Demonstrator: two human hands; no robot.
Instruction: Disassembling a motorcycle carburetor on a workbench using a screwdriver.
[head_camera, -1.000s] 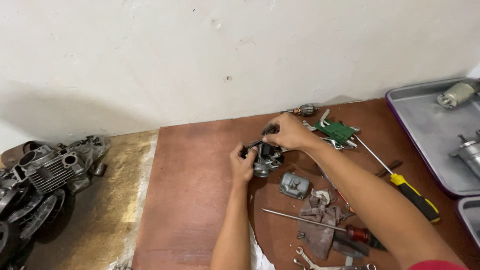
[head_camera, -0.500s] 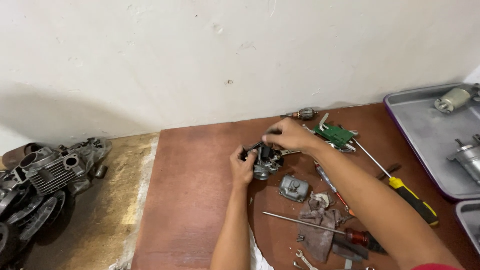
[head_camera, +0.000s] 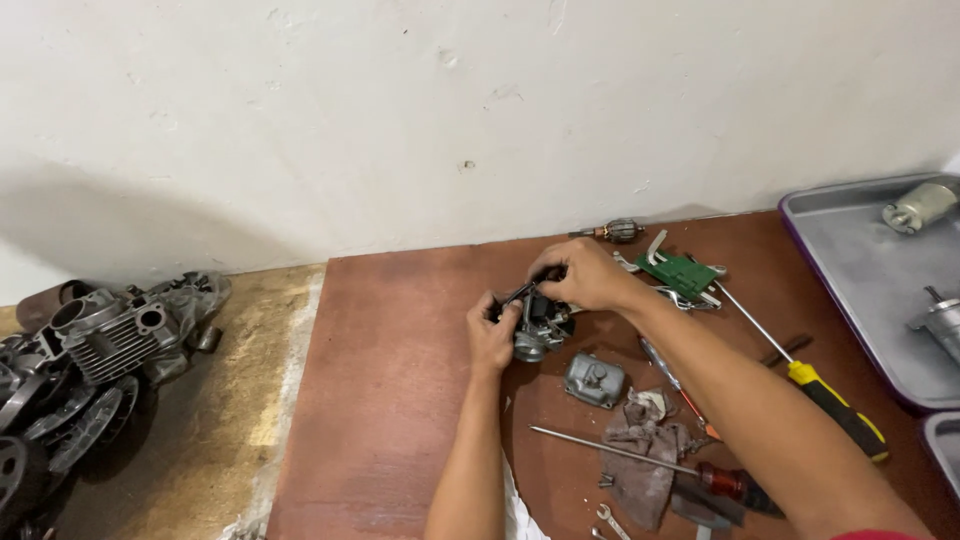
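My left hand (head_camera: 492, 335) grips the left side of a small grey metal carburettor body (head_camera: 538, 330) held just above the brown board (head_camera: 400, 360). My right hand (head_camera: 580, 275) is closed over its top and far side, fingers pinching a small dark part there. A grey metal cover (head_camera: 594, 379) lies on the board just right of and below the carburettor.
A yellow-handled screwdriver (head_camera: 810, 380), a red-handled screwdriver (head_camera: 650, 462), a grey rag (head_camera: 645, 450), a green circuit board (head_camera: 680, 273) and a motor armature (head_camera: 618, 231) lie to the right. A grey tray (head_camera: 860, 290) holds motors. Engine parts (head_camera: 100, 340) sit at the left.
The view has shifted slightly; both hands stay on the carburettor, with the right hand's fingers working a little lower over its top.
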